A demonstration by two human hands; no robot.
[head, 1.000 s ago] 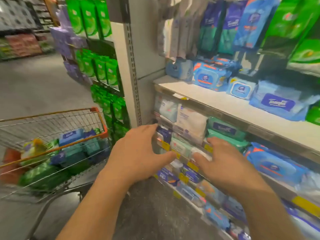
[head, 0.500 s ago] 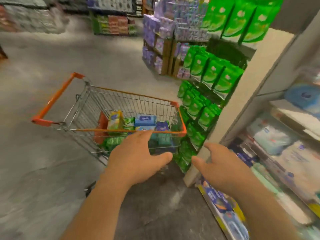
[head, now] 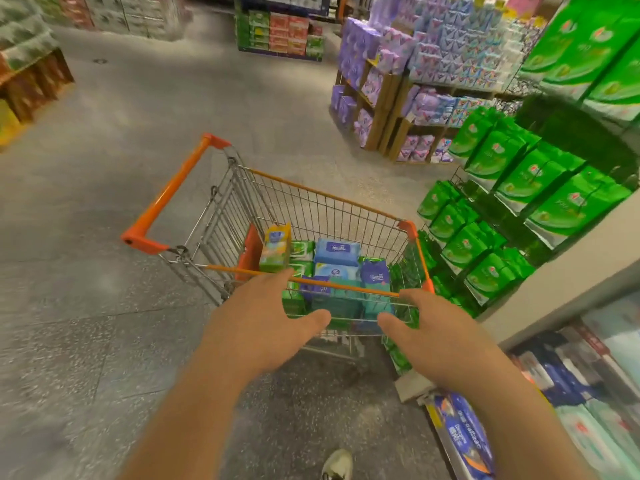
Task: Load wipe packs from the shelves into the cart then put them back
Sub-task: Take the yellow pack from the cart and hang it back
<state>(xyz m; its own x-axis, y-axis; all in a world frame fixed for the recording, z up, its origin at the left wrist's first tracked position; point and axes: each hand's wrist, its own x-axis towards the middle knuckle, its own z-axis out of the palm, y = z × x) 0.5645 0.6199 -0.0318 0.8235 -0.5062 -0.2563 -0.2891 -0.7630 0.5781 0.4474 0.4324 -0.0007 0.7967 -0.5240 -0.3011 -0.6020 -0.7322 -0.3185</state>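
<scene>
Far out to the left of our left hand (head: 258, 327) we saw the orange push handle (head: 166, 197) of the wire cart (head: 311, 209), on the side of the basket away from us. Our left hand reached forward, palm down, fingers spread and loose, gripping nothing; its fingertips lay at the near orange rim (head: 353, 288) of the basket, though we could not tell whether they touched it. Just beyond those fingertips a yellow-and-green carton (head: 276, 247) stood upright against the basket's left end. Between our two hands, and a little ahead of them, the wipe packs (head: 337, 268) lay piled in the basket: a blue pack (head: 336, 250) on top, a purple pack (head: 374, 277) upright beside it, teal and green ones beneath. Our right hand (head: 438, 336) hovered apart from the left, also spread and holding nothing, near the basket's right corner. To the right of that hand green bagged goods (head: 512, 192) hung on a rack, and close below our right forearm shelves (head: 568, 382) carried more blurred packs. Beneath our arms a shoe (head: 337, 464) stood on the speckled floor (head: 86, 341).
</scene>
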